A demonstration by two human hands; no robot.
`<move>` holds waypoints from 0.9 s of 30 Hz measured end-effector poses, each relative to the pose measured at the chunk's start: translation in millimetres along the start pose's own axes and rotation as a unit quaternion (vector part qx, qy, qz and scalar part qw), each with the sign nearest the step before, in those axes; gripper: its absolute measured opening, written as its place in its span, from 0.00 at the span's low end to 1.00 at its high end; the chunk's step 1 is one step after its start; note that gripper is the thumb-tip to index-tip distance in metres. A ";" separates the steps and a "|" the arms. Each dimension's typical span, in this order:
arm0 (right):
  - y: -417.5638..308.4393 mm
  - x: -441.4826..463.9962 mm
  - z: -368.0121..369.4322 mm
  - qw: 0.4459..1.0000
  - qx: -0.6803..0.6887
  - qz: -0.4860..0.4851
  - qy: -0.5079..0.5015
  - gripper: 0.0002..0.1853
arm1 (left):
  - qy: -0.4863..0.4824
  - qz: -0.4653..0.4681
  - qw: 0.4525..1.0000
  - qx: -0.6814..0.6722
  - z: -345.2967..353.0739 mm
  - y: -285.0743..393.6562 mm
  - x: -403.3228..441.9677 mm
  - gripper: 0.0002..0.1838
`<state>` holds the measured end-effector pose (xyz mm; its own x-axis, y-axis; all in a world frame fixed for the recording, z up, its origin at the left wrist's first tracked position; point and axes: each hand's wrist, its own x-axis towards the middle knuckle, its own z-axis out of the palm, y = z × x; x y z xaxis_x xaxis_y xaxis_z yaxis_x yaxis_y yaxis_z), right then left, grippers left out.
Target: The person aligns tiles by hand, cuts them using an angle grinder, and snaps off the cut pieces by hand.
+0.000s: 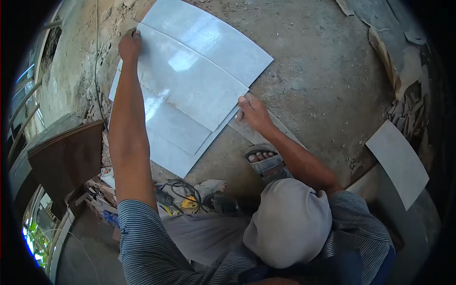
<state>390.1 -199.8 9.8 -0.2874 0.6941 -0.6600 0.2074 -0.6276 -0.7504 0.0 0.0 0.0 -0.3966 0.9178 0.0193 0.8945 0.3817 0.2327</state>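
Note:
Several glossy pale tiles lie overlapped on the dusty ground. A narrower tile (190,76) rests on top, across a large tile (223,45) that shows beyond it and others below. My left hand (130,45) is closed on the far left corner of the top tile, thumb on its face. At the right corner of the same tile, my right hand (251,110) grips the edge with fingers curled; some fingertips are hidden under it. A narrow grey strip (285,129) lies under my right forearm.
A sandalled foot (266,159) stands just below my right hand. Black cable and a yellow tool (189,202) lie near my lap. Brown boards (69,156) lean at the left. A loose pale tile (399,164) lies at the right, near broken shards (408,111).

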 end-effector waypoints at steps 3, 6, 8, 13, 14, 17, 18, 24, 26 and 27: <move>-2.3 0.1 1.7 1.000 -0.014 -0.014 0.004 0.17 | -0.002 -0.016 1.000 0.002 -5.8 4.3 -3.0 0.19; -2.9 -0.9 0.3 0.999 -0.032 -0.014 0.007 0.17 | -0.003 -0.029 0.999 -0.026 -5.4 10.4 -7.3 0.19; 2.7 0.4 0.9 1.000 -0.013 -0.009 0.015 0.17 | -0.003 -0.034 0.999 -0.032 -6.8 10.2 -7.5 0.21; -0.2 -1.8 0.7 1.000 0.001 -0.012 0.009 0.18 | 0.027 -0.026 0.997 -0.064 -2.5 9.9 -8.8 0.20; -0.5 -1.9 0.1 1.000 0.003 -0.013 0.005 0.18 | 0.025 -0.031 0.997 -0.069 -2.0 9.8 -8.9 0.19; 4.2 0.0 0.8 1.000 0.000 -0.018 0.007 0.19 | 0.030 -0.042 0.996 -0.073 -4.5 13.9 -11.4 0.19; 4.4 -0.6 1.0 1.000 -0.001 -0.018 0.006 0.19 | 0.030 -0.043 0.996 -0.073 -4.2 12.7 -11.5 0.19; 5.9 -1.1 0.3 1.000 -0.006 -0.013 0.003 0.18 | 0.019 -0.067 0.995 -0.070 -6.0 14.9 -10.2 0.17; 6.7 -0.5 -0.3 1.000 0.005 -0.011 -0.002 0.18 | 0.014 -0.073 0.995 -0.072 -5.9 15.7 -9.2 0.17; 6.1 -1.2 -0.4 1.000 0.004 -0.011 -0.001 0.18 | 0.015 -0.073 0.994 -0.073 -5.6 15.8 -8.7 0.17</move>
<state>392.1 -204.4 6.0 -0.2938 0.7075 -0.6427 0.1931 -0.6146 -0.7648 16.5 -2.6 9.0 -0.5283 0.8490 0.0024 0.7877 0.4891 0.3746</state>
